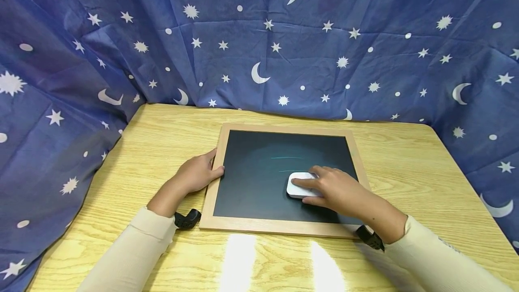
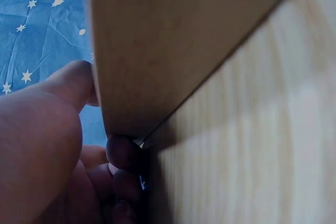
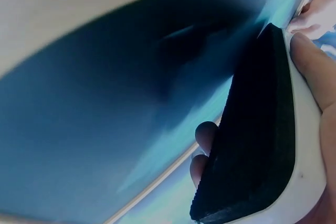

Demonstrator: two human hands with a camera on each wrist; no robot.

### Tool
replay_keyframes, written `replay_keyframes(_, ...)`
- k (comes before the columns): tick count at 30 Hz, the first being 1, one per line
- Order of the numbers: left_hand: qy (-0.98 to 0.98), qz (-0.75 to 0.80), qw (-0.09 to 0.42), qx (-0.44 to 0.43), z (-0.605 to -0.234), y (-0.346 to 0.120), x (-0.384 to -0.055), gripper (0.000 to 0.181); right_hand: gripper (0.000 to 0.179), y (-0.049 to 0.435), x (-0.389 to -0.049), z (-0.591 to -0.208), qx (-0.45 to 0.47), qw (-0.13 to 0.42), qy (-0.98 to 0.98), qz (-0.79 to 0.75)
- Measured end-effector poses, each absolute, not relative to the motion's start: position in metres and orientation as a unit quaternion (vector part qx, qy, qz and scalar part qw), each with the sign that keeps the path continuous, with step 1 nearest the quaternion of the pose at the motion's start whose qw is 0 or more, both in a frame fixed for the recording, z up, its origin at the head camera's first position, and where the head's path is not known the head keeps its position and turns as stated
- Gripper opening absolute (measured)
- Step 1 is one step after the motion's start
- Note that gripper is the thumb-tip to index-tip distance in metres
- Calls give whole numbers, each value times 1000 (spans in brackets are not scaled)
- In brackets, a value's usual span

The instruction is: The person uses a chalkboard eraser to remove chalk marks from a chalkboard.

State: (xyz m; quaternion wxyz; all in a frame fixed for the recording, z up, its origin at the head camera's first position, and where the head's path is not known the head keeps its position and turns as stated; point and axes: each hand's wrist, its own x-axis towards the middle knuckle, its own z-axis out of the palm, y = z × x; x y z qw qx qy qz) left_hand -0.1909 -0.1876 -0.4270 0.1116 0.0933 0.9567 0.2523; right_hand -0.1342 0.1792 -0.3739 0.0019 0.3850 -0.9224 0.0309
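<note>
A small chalkboard (image 1: pixel 251 188) with a pale wooden frame (image 1: pixel 267 225) lies on the table. My left hand (image 1: pixel 193 175) grips the frame's left side, thumb on top; in the left wrist view its fingertips (image 2: pixel 125 153) reach the frame's lower edge. Over the lower right of the board, my right hand (image 1: pixel 338 191) holds a white chalkboard eraser (image 1: pixel 299 189) from above. The right wrist view shows its black felt pad (image 3: pixel 257 135) between thumb and fingers. Two thin teal chalk lines (image 1: pixel 287 157) run across the board above the eraser.
The yellow wood-grain table (image 1: pixel 162 134) extends around the board, with bright light patches near the front. A blue curtain (image 1: pixel 227 57) with white moons and stars hangs behind and at both sides. Black wrist cameras (image 1: pixel 188 219) sit on both wrists.
</note>
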Motion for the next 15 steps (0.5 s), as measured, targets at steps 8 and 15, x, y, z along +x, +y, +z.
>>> replay_keyframes(8,957,250,119,90,-427,-188,-192,79,47,221,-127,-374,339,-3,-940,40)
replay_keyframes(15,959,243,116,87,-428,-188,-191,79,46,245,-123,-370,308,-11,-950,49)
